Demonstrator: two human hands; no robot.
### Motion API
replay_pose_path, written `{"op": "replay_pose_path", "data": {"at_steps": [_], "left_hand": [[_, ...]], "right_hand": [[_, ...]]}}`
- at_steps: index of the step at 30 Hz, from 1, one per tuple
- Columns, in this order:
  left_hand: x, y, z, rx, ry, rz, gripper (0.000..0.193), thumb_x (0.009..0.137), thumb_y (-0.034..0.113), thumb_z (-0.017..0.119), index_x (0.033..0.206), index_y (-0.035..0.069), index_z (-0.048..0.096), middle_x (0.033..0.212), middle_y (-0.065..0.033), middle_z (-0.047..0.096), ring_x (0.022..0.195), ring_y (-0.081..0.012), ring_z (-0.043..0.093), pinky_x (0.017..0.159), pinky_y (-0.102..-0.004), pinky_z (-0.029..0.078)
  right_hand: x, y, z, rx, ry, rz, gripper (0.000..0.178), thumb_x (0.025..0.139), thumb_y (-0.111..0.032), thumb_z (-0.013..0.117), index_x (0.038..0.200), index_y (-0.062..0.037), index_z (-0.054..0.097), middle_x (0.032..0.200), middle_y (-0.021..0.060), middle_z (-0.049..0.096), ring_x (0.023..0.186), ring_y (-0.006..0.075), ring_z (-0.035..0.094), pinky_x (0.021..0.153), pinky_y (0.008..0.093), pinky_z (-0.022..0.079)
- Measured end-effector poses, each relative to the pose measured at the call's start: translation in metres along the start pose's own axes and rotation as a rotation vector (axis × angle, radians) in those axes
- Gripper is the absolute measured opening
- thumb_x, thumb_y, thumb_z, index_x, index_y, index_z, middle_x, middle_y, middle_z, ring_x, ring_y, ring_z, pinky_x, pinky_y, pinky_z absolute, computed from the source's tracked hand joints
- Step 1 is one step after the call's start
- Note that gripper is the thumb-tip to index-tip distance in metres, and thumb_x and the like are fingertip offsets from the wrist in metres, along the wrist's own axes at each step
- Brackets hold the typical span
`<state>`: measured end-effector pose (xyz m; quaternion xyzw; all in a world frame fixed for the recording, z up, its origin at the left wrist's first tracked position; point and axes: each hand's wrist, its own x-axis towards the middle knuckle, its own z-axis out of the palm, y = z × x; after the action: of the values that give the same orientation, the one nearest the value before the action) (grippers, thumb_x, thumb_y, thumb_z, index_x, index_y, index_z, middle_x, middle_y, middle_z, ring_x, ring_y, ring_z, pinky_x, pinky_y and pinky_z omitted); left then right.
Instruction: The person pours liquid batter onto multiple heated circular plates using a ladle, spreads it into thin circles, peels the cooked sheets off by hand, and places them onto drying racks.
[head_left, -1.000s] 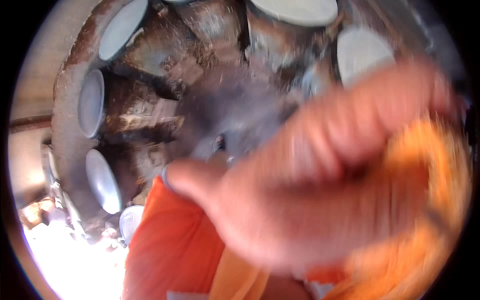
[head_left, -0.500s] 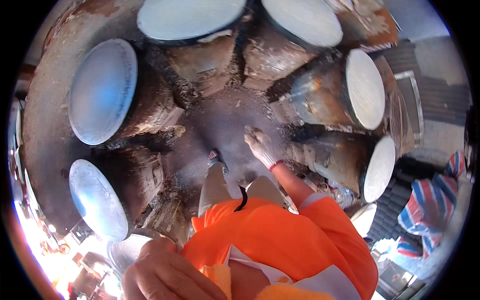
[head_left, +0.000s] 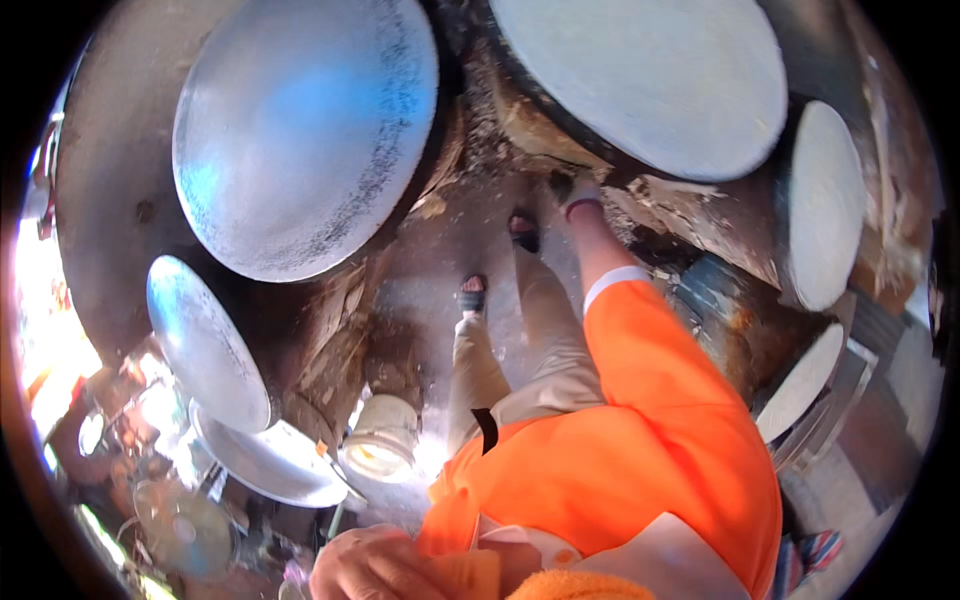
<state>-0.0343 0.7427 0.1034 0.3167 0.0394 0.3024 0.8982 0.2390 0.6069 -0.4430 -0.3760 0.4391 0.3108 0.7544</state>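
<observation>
My gloved right hand point(head_left: 578, 193) reaches forward, low beside the near edge of a large round pan with a whitish surface point(head_left: 650, 80). Its fingers are small, dark and partly in shadow, so their pose is unclear. At the lower edge, my bare left hand point(head_left: 368, 565) is raised close to my chest, its bent fingers closed on an orange towel point(head_left: 470, 576). To the left of the right hand stands a big grey metal pan point(head_left: 305, 140) with dark specks along its right side.
More round pans stand around me: a grey one point(head_left: 205, 345), a shallow one point(head_left: 265, 455), a whitish one point(head_left: 825, 205) and another point(head_left: 805, 385). Rough brown bases point(head_left: 335, 330) support them. A pale bucket point(head_left: 380, 440) sits by my legs; a fan point(head_left: 185, 525) is at lower left.
My view has swung left, so the pans have shifted rightward and the bucket and fan have appeared. My right arm has extended farther forward. My left hand stays near my chest.
</observation>
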Motion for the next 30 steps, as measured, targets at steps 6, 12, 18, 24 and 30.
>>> {"op": "replay_pose_path", "data": {"at_steps": [6,12,18,24,30], "left_hand": [[0.020,-0.019,-0.010,-0.174,0.038,0.150,0.018,0.085,0.019,0.051,0.072,0.008,0.055,0.082,-0.0150,0.061,0.063,-0.0293,0.059,0.052,-0.0408,0.047],[0.019,-0.006,-0.018,-0.161,0.052,0.202,0.020,0.087,0.022,0.049,0.077,0.006,0.055,0.089,-0.0167,0.060,0.072,-0.0311,0.058,0.059,-0.0422,0.046],[0.015,0.004,-0.045,-0.241,-0.313,-0.038,0.022,0.088,0.024,0.049,0.082,0.004,0.055,0.093,-0.0184,0.058,0.078,-0.0325,0.056,0.065,-0.0426,0.045],[0.034,-0.016,-0.030,-0.368,-0.767,-0.329,0.024,0.088,0.026,0.049,0.087,0.002,0.056,0.097,-0.0201,0.056,0.085,-0.0339,0.055,0.070,-0.0430,0.044],[0.041,-0.062,0.059,-0.396,-1.076,-0.656,0.028,0.089,0.027,0.049,0.093,0.001,0.056,0.101,-0.0219,0.055,0.091,-0.0353,0.053,0.076,-0.0434,0.042]], "right_hand": [[0.031,-0.015,-0.010,-0.052,-0.168,-0.021,0.021,0.090,-0.021,0.043,0.100,-0.0080,0.055,0.088,0.0098,0.060,0.082,0.0270,0.060,0.073,0.0450,0.051],[-0.011,-0.021,0.021,-0.119,-0.082,-0.002,0.024,0.091,-0.025,0.041,0.105,-0.0092,0.053,0.096,0.0088,0.058,0.084,0.0255,0.059,0.076,0.0465,0.049],[-0.061,-0.013,-0.003,-0.905,-0.246,-0.021,0.027,0.091,-0.028,0.042,0.103,-0.0074,0.056,0.088,0.0096,0.062,0.073,0.0188,0.058,0.059,0.0342,0.049],[-0.223,-0.047,-0.070,-1.713,-0.474,-0.318,0.039,0.090,-0.035,0.049,0.109,-0.0033,0.057,0.103,0.0096,0.061,0.092,0.0147,0.055,0.079,0.0307,0.044],[-0.379,-0.236,-0.031,-0.785,-0.548,-0.448,0.039,0.083,-0.032,0.061,0.110,-0.0057,0.053,0.091,0.0050,0.060,0.079,0.0170,0.060,0.070,0.0311,0.052]]}}
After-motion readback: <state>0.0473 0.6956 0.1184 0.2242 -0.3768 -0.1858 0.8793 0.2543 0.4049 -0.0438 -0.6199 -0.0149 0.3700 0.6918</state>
